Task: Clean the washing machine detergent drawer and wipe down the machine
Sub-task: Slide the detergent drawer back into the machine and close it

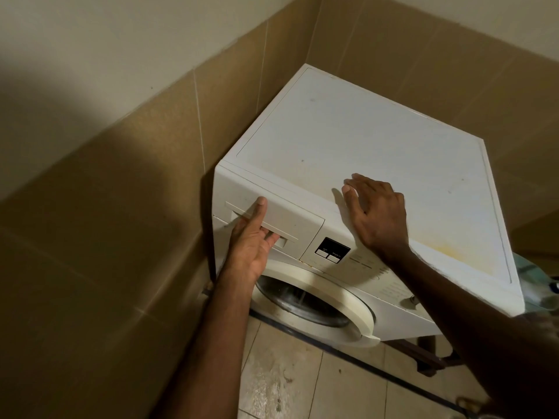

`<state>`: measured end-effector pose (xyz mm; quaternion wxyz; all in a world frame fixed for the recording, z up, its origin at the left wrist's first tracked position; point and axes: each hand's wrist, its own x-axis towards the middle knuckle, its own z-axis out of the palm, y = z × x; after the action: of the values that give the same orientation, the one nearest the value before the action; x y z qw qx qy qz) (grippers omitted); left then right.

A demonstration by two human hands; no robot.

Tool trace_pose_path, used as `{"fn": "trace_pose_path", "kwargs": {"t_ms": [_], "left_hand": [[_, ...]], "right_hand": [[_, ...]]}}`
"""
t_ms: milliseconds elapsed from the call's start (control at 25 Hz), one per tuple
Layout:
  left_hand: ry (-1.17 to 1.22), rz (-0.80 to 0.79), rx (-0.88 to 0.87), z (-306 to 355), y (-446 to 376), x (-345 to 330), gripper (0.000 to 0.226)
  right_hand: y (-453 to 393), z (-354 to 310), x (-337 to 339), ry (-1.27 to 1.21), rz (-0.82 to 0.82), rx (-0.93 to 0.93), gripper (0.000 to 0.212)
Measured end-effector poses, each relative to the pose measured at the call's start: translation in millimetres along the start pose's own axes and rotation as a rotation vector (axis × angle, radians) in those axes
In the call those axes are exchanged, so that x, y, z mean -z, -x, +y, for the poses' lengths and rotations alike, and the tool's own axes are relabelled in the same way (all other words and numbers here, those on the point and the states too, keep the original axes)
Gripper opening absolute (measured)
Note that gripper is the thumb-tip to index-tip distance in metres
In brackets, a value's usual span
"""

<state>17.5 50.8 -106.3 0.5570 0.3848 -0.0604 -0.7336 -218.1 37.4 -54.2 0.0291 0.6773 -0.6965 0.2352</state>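
Fingers of the left hand (pixel 249 246) hook up into the recess of the detergent drawer (pixel 272 220), thumb flat on its front, a grip suited to pulling; the drawer sits closed at the upper left of the washing machine (pixel 348 152), forearm reaching straight in. Farther right, the right hand (pixel 375 213) lies spread, holding nothing, on the stained top, likely bracing the machine.
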Motion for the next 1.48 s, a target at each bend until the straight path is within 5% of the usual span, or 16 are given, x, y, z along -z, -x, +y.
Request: {"fn": "trace_pose_path", "kwargs": {"t_ms": [280, 920, 1480], "left_hand": [[0.020, 0.067, -0.007, 0.6, 52.3, 34.5, 0.065], [0.049, 0.061, -0.005, -2.0, 110.3, 83.9, 0.060], [0.018, -0.004, 0.013, 1.9, 16.2, 15.3, 0.050]], "right_hand": [[1.0, -2.4, 1.9, -0.002, -0.020, 0.011, 0.045], [2.7, -3.7, 3.3, 0.025, -0.035, 0.030, 0.044], [0.9, 0.1, 0.3, 0.060, -0.020, 0.023, 0.033]]}}
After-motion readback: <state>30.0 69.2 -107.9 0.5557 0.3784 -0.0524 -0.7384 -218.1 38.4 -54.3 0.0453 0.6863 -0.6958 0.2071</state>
